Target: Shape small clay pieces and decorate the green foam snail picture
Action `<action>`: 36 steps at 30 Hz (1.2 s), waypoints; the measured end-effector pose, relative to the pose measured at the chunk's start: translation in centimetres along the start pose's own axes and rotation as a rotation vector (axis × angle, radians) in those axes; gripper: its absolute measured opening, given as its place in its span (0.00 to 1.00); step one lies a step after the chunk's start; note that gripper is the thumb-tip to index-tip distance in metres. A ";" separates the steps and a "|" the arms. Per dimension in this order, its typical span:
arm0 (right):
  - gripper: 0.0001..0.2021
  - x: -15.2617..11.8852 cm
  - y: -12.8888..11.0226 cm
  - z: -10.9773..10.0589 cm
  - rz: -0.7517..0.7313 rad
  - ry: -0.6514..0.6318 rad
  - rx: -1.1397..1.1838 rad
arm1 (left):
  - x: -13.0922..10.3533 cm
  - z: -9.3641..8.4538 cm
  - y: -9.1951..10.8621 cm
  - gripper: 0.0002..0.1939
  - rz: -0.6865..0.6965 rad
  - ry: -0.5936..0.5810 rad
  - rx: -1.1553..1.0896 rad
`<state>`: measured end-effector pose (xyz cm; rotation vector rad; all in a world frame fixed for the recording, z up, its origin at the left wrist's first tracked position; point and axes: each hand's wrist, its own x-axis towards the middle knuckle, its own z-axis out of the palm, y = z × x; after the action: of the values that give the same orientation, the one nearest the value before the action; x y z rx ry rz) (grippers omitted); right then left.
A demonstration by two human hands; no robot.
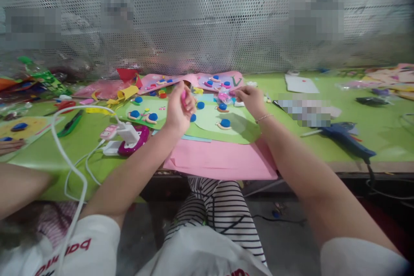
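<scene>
My left hand (pixel 181 110) is raised over the light green sheet (pixel 176 114), its fingers curled round a small bright pink lump (pixel 183 97). My right hand (pixel 251 98) hovers at the sheet's far right side, thumb and fingertips pinched together. Whatever is between those fingertips is too small to make out. Close by its fingertips lies a small clear bag with pink contents (pixel 223 96). On the sheet are several snail shapes with blue domed shells, one a blue-shelled snail (pixel 224 123) near the front. Pink sheets (pixel 223 159) lie under the green one at the table edge.
A white plug and cable (pixel 129 134) with a purple socket block (pixel 137 142) stand left of my forearm. To the right lies a blue glue gun (pixel 351 138). Green scissors (pixel 71 123) and a bottle (pixel 45 75) are left. A co-worker's hand (pixel 11 146) rests far left.
</scene>
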<state>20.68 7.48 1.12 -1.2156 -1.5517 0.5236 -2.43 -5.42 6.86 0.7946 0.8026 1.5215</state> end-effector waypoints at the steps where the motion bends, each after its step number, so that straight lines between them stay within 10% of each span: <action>1: 0.07 -0.5 -0.7 0.4 -0.008 -0.026 0.011 | 0.9 0.0 -0.7 0.19 -0.021 -0.005 -0.012; 14: 0.13 -4.8 -4.1 3.9 -0.213 -0.406 0.191 | 3.2 -1.8 -4.3 0.20 -0.417 -0.125 -0.174; 36: 0.15 -5.4 -4.0 5.1 -0.300 -0.296 0.216 | 2.8 -2.2 -6.5 0.04 -0.195 -0.190 0.108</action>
<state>14.05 2.43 0.08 -0.7481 -1.8344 0.6735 -1.12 -2.18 0.35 0.8993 0.8009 1.2181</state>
